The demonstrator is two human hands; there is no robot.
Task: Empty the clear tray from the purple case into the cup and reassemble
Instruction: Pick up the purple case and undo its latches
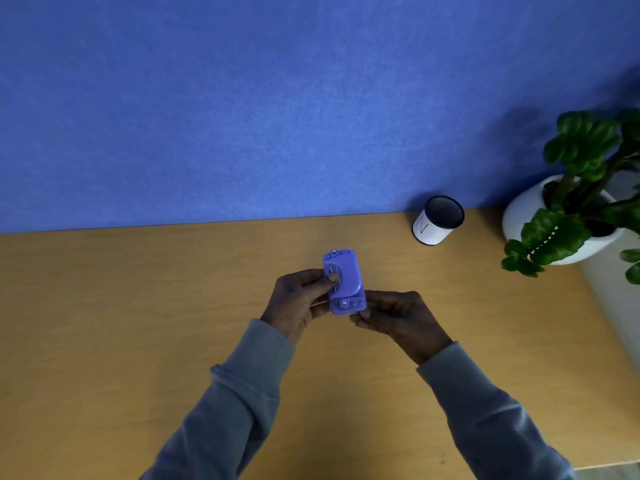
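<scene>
Both hands hold the purple case (pixel 344 281) above the table (pixel 138 306): left hand (pixel 300 299) pinching its side, right hand (pixel 398 315) curled at its near end, likely steadying it to free the tray; cup (pixel 437 220) stands well apart.

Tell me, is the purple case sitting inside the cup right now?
No, the purple case is held between the left hand and right hand above the desk, well apart from the cup.
</scene>
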